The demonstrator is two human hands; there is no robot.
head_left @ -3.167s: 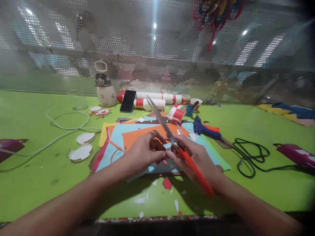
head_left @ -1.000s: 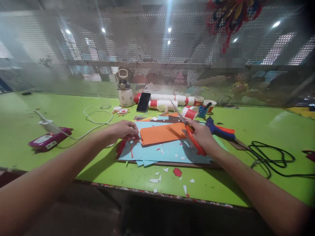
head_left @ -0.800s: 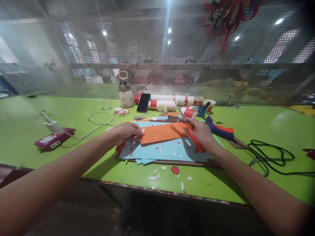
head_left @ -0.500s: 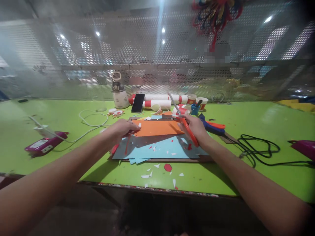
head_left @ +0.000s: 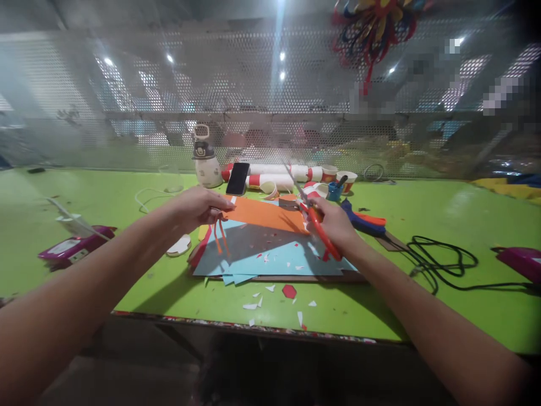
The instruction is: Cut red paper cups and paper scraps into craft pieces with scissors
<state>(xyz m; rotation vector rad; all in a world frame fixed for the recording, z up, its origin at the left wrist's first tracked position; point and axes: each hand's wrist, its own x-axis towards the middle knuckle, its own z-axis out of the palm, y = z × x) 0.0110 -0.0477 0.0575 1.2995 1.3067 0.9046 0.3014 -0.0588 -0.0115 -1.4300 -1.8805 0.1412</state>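
Note:
An orange paper sheet point(head_left: 266, 216) is raised above light blue paper point(head_left: 270, 259) strewn with small scraps. My left hand point(head_left: 203, 207) pinches its left end, where a small white piece and thin orange strips also show by the fingers. In my right hand point(head_left: 327, 221) are red-handled scissors point(head_left: 323, 234), their blades pointing up and away to the left. The right end of the orange sheet meets the fingers of my right hand; how they hold it is partly hidden. A red hexagon point(head_left: 289, 291) and white scraps lie before the blue paper.
Behind the papers are a phone point(head_left: 238, 179), a bottle point(head_left: 207, 163), white and red paper cups point(head_left: 346, 181) and a blue pen holder point(head_left: 335, 190). A blue and orange tool point(head_left: 366, 219) and black cable point(head_left: 443, 251) lie right; a purple power strip point(head_left: 76, 246) sits left.
My left hand has risen and moved slightly left with its end of the orange sheet, which now slopes down to the right. The orange strips hang clearer, and a white round piece shows below my left forearm.

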